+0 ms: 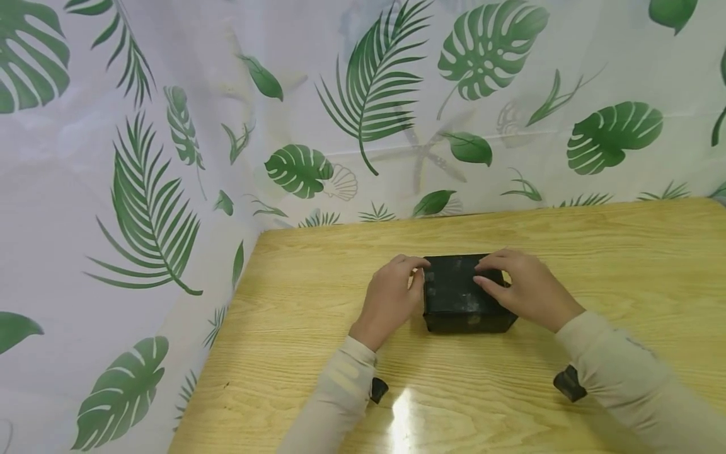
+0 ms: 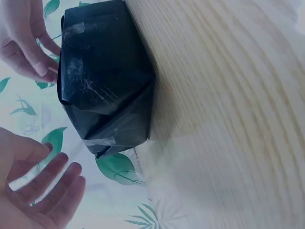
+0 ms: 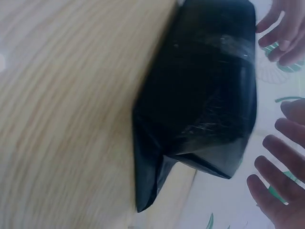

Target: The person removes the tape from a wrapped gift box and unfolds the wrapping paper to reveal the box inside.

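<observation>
A box-shaped package (image 1: 462, 293) wrapped in black plastic sits on the wooden table. Pieces of clear tape cross its surface, and in the left wrist view its folded end (image 2: 126, 126) faces the camera. My left hand (image 1: 391, 296) is at the package's left side, fingers loosely bent and thumb apart from them. Over the right part of its top is my right hand (image 1: 524, 287), fingertips close above the plastic. In the right wrist view a loose flap (image 3: 150, 176) sticks out at one end, and the fingers of my right hand (image 3: 286, 162) are spread beside the package.
The light wood-grain table (image 1: 306, 271) extends to both sides of the package. Behind it and along the left hangs a white cloth (image 1: 306, 63) printed with green leaves. Small black devices (image 1: 570, 383) are strapped at both wrists, over light sleeves (image 1: 629, 372).
</observation>
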### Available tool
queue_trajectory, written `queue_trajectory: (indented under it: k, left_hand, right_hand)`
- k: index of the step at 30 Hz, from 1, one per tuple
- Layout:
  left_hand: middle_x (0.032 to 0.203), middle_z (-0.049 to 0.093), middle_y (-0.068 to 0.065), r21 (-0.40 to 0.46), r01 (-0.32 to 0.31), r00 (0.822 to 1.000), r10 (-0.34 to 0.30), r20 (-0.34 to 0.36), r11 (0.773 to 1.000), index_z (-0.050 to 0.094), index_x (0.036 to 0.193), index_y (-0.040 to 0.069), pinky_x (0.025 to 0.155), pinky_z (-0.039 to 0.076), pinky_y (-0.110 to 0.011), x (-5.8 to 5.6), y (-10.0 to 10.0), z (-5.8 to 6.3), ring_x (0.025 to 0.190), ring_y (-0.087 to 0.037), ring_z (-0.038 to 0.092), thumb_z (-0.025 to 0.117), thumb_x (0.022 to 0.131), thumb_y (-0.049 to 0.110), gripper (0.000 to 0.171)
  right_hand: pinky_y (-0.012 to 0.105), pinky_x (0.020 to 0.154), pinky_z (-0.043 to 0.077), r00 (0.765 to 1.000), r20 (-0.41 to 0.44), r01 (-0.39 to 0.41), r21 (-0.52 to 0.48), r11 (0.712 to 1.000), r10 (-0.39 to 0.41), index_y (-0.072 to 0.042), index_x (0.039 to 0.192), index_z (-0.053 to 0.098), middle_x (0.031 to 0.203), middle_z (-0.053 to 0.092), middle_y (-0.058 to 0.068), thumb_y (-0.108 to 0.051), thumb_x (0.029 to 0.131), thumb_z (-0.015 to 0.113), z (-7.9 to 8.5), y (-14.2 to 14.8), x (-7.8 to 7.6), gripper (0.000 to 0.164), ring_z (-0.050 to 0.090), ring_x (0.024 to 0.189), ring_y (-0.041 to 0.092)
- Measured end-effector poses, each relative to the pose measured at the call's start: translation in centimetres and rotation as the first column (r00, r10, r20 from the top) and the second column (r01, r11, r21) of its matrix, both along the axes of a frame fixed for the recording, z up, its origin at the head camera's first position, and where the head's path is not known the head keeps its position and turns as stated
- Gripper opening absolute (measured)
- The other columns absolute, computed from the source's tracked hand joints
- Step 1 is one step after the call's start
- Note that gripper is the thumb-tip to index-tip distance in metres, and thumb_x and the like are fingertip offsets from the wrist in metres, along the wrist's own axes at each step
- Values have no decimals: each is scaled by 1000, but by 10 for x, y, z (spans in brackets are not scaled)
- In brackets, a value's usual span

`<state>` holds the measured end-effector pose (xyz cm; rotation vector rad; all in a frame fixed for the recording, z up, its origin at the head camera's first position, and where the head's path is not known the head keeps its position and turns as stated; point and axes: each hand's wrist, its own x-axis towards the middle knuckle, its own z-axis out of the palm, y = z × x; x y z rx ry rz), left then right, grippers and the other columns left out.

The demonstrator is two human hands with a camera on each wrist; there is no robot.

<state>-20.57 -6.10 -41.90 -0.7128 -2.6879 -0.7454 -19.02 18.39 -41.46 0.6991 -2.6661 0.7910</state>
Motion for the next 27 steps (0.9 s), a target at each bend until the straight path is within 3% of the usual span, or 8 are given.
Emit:
queue_trajectory:
  k: [8, 12, 14, 18, 21, 27]
  left_hand:
    - [107, 74, -3, 153, -103, 980, 74, 184, 983, 75, 113, 11, 69, 56, -27, -2, 2, -2, 74, -7, 69, 64, 101, 20, 19]
    - [109, 74, -4, 134, -116, 965, 79, 252, 984, 74, 108, 11, 62, 54, -24, -3, 9, -1, 62, -3, 63, 69, 99, 31, 22]
    - [109, 73, -3, 87, -116, 964, 91, 250, 989, 74, 106, 12, 67, 55, -28, -3, 14, -1, 62, -5, 61, 70, 97, 36, 26]
    - [108, 73, -2, 16, -138, 967, 131, 218, 990, 74, 105, 13, 85, 55, -42, -3, 21, -2, 81, -16, 66, 73, 95, 37, 26]
    - [102, 73, 0, -2, -154, 969, 151, 193, 988, 74, 102, 14, 89, 53, -46, -4, 22, -4, 88, -17, 67, 74, 95, 33, 20]
    - [90, 71, 2, -2, -143, 979, 142, 147, 990, 74, 100, 14, 76, 53, -38, -6, 21, -9, 57, -7, 50, 68, 99, 24, 11]
  right_hand:
    - [55, 89, 54, 998, 41, -47, 108, 993, 43, 0, 106, 77, 116, 69, 20, -13, 90, 78, -6, -4, 4, 20, 65, 106, 39]
    - [56, 91, 53, 998, 46, -36, 121, 992, 31, 0, 105, 77, 117, 68, 21, -13, 90, 78, -8, -3, 6, 20, 65, 108, 40]
    - [57, 92, 53, 999, 46, -29, 126, 992, 24, 0, 106, 77, 117, 68, 20, -13, 90, 78, -9, -3, 5, 20, 64, 109, 40]
    - [58, 93, 52, 999, 34, -31, 129, 991, 27, 0, 106, 78, 117, 69, 20, -13, 90, 78, -11, -3, 4, 20, 64, 110, 40]
    - [57, 93, 53, 999, 26, -37, 128, 991, 34, -1, 106, 78, 117, 69, 19, -13, 90, 78, -12, -3, 4, 20, 65, 109, 39]
    - [55, 90, 54, 999, 12, -44, 148, 988, 43, 0, 106, 78, 116, 70, 19, -12, 89, 78, -11, -3, 4, 21, 66, 107, 38]
